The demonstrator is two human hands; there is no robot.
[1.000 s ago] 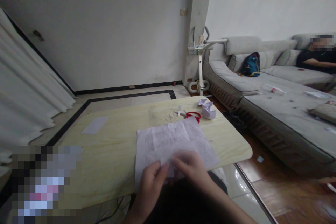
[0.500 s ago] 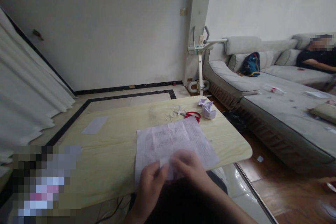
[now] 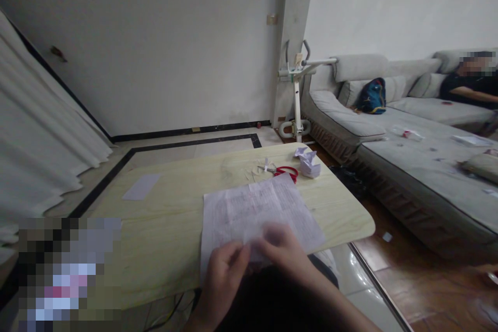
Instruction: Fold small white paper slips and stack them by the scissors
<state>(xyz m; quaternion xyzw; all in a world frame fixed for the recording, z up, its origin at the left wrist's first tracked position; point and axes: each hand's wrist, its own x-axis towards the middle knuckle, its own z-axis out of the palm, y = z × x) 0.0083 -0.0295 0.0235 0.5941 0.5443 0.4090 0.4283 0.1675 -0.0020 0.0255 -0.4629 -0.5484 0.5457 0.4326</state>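
Observation:
My left hand (image 3: 227, 268) is closed, thumb and forefinger pinched on a small piece of white paper (image 3: 249, 244), which is blurred and mostly covered by the fingers. Close beside it, my right hand (image 3: 280, 249) curls inward, its fingertips meeting the same piece; motion smears them. Both hands are over the near edge of a large creased printed sheet (image 3: 245, 210) that lies flat on the table. Beyond the sheet's far corner are scissors with red handles (image 3: 287, 171), next to thin paper scraps (image 3: 253, 172).
Crumpled or folded paper (image 3: 310, 166) lies at the table's far right corner. A pale paper rectangle (image 3: 141, 187) lies on the left of the wooden table (image 3: 167, 238). To the right stands a grey sofa (image 3: 397, 166), with a backpack (image 3: 373, 96) and a seated person.
The small paper that showed pale between my fingers is now mostly hidden. My right hand has shifted slightly; the sheet and scissors stay where they were.

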